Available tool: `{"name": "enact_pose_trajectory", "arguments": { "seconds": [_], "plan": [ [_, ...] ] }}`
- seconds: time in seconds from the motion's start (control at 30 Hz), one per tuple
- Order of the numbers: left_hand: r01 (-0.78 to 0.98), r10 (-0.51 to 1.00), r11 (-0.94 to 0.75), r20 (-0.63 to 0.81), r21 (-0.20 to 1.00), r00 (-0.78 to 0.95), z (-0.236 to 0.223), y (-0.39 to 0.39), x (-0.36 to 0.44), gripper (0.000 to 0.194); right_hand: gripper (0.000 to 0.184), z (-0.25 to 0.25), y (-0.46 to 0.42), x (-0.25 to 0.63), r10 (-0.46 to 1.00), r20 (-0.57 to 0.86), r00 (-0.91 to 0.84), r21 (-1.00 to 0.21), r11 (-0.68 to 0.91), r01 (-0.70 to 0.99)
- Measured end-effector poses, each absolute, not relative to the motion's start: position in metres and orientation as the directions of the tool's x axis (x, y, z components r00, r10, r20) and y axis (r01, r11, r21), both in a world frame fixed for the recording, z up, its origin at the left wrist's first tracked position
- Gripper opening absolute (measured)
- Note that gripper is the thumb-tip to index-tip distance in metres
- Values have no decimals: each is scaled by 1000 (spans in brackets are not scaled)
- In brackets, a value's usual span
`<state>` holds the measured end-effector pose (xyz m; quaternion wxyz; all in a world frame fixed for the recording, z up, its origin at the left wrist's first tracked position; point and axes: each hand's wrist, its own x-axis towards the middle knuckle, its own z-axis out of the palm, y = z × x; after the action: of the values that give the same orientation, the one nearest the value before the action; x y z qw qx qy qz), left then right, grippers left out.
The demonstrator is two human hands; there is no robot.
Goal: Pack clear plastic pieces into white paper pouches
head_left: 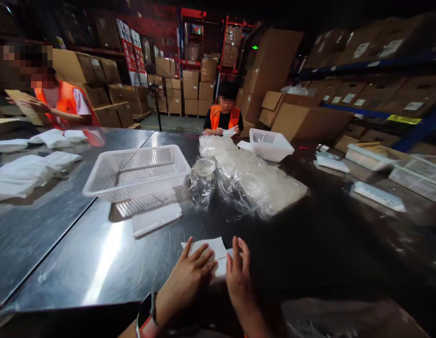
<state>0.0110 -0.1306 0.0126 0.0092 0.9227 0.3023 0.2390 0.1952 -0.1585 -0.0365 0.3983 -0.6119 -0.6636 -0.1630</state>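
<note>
A white packet with a small line of dark print (218, 247) lies on the metal table near its front edge. My left hand (191, 272), with a watch (146, 310) on its wrist, rests across the packet's left part, fingers spread. At the packet's right edge my right hand (239, 272) has its fingers stretched out; whether they touch it I cannot tell. The lower part of the packet is hidden by my hands. Just beyond, another flat white packet (157, 219) lies before a white perforated basket (136, 190). Clear plastic bags (253, 180) are heaped to its right.
White packets (24, 171) lie in piles at the left. A smaller basket (270, 143) stands behind the bags. Two co-workers in orange vests are across the table, one (225, 115) holding something white. At the right are wrapped packs (378, 195) and perforated trays (418, 173).
</note>
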Motion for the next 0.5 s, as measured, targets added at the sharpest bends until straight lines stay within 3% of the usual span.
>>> {"name": "enact_pose_trajectory", "arguments": {
  "seconds": [0.07, 0.13, 0.2, 0.3, 0.4, 0.5],
  "plan": [
    [552, 601, -798, 373, 240, 707, 5, -131, 13, 35, 53, -35, -160, 189, 703, 699, -131, -211, 378, 902],
    [539, 640, -765, 323, 353, 697, -6, -133, 9, 41, 57, -42, -158, 182, 766, 609, -206, -306, 466, 830],
    [541, 723, -678, 318, 498, 614, -22, -136, 5, 44, 53, -56, -152, 176, 836, 541, -88, -487, 397, 778],
    [503, 924, -376, 271, 778, 272, -48, -141, 5, 55, 55, -79, -141, 169, 863, 468, 191, -733, 258, 629],
    [277, 997, -70, 57, 958, 56, -63, -141, 15, 73, 68, -87, -139, 163, 897, 253, 363, -928, 119, 354],
    [-143, 989, 57, -36, 988, 143, -62, -133, 19, 76, 73, -84, -145, 161, 969, 48, 244, -997, 30, 77]
  ]
}}
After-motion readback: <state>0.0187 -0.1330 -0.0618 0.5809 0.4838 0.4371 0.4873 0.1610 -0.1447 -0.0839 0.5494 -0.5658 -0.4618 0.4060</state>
